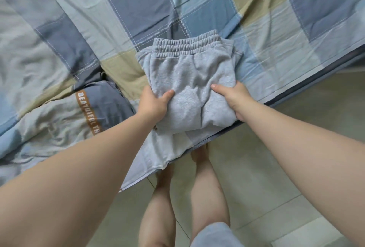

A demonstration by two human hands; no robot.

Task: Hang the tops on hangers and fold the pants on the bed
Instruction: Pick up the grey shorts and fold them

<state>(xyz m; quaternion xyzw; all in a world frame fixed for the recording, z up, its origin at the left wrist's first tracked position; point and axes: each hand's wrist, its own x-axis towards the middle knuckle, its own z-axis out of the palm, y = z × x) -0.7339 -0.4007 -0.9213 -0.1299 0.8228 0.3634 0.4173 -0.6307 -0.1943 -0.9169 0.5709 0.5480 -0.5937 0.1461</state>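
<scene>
Blue-grey bedding with brown lettered stripe (110, 98) at 9 o'clock, bunched on bed with checked blue, grey and beige cover (276, 39). Left hand (153, 100) pinches left edge of light grey fleece pants (189, 81), thumb on top, fingers underneath. Pants at centre, near bed edge, folded into compact bundle, elastic waistband toward 12 o'clock. Right hand (233, 96) pinches right edge same way. Pale tiled floor (276, 167) at 5 o'clock. Judgement: this pair looks folded, needs only setting down and smoothing. No tops or hangers in view; hanging part cannot be judged.
</scene>
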